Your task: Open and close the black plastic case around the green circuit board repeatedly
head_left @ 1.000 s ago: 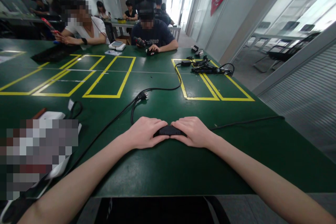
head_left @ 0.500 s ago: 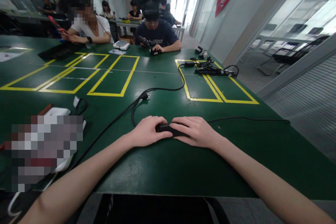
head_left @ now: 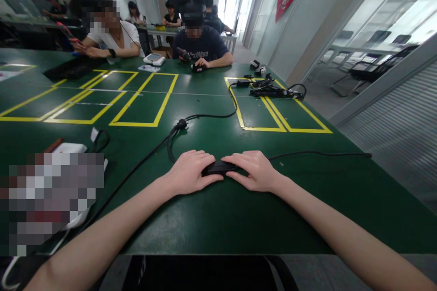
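Observation:
A black, brick-shaped power adapter (head_left: 220, 168) lies on the green table near its front edge, long side running left to right. My left hand (head_left: 191, 172) grips its left end, thumb along the near side and fingers over the far side. On the right end, my right hand (head_left: 254, 170) holds it the same way, so both ends are hidden under the palms. From behind the left hand a black cord (head_left: 170, 148) curves up towards a plug (head_left: 181, 123). Another thin black cable (head_left: 317, 153) runs out from the right hand to the right.
Yellow tape rectangles (head_left: 133, 124) mark the green table (head_left: 177, 232). Black cabled gear (head_left: 273, 90) lies at the far right. A blurred-out item (head_left: 54, 200) sits at the left, beside a white object (head_left: 70, 148). Two people (head_left: 205, 47) (head_left: 114, 38) work across the table.
The fingers of my right hand have drawn back a little to the right, baring more of the adapter's top. The plug has turned slightly. The whole view has shifted a little.

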